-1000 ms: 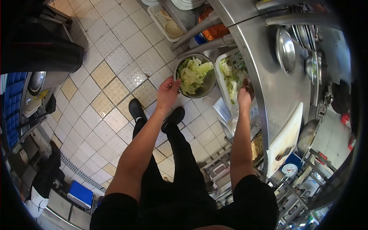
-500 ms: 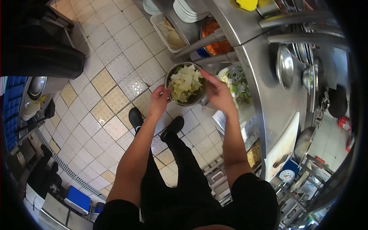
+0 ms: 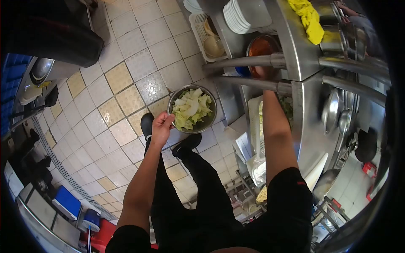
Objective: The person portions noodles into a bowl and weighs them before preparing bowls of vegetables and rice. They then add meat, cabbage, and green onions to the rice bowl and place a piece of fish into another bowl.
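Observation:
My left hand [image 3: 161, 126] grips the near-left rim of a round metal bowl [image 3: 209, 122], thumb over the edge. Torn pale-green lettuce [image 3: 192, 109] fills much of this bowl, held over the floor. To the right, my right arm stretches under the metal counter to a second bowl with orange-red contents [image 3: 258, 45], on a shelf. Between two metal bars shows part of my right hand [image 3: 265, 73], at or in that bowl; its fingers are hidden and blurred. Below my right forearm lies a white perforated tray [image 3: 255, 114] with some greens.
Stacked white plates [image 3: 236, 19] and a white basket [image 3: 198, 31] holding small bowls sit on the shelf. Thick metal bars [image 3: 249, 62] cross in front of it. A yellow cloth [image 3: 310, 21] and metal pans [image 3: 333, 105] are on the counter. White tiles [image 3: 126, 139] cover the floor.
My right hand has left the lettuce bowl and reached right and away, under the counter to the orange-red bowl. My left hand still holds the lettuce bowl. The view has shifted.

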